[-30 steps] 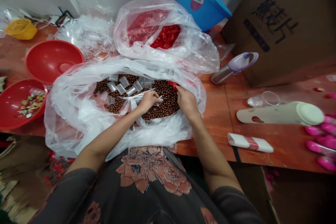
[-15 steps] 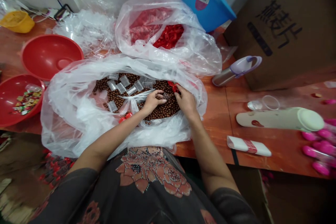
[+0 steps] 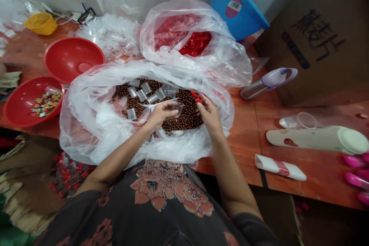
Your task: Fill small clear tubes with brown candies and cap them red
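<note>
Pinching left hand point(image 3: 162, 115): its grip is closed on a clear container point(image 3: 178, 109), held above the middle of the open bag point(image 3: 95, 138).
Pinching right hand point(image 3: 211, 114): its grip is clamped on a red piece point(image 3: 197, 97), over the right part of the open bag. The red piece and the clear container are near each other but apart.
Brown balls point(image 3: 188, 113): a loose heap inside the open bag, under and around both hands.
Loose clear boxes point(image 3: 141, 95): several lie on the brown balls, mostly in the left half of the open bag.
Red parts point(image 3: 198, 44): piled in a second bag point(image 3: 238, 61), just beyond the open bag.
Clear plastic pile point(image 3: 112, 32): beyond the open bag, to the left of the second bag.
Bowls: an upper red bowl point(image 3: 67, 59) and a lower red bowl point(image 3: 21, 103) sit left of the open bag; the lower one contains small colorful pieces point(image 3: 47, 102).
Blue bucket point(image 3: 245, 15): tilted, beyond the open bag and to its right, beside a cardboard box point(image 3: 331, 15).
Bottles: a purple-topped bottle point(image 3: 265, 84) and a pale bottle point(image 3: 311, 138) lie on the surface point(image 3: 245, 130) right of the open bag.
White roll point(image 3: 278, 167): right of the open bag, with a red band around it.
</note>
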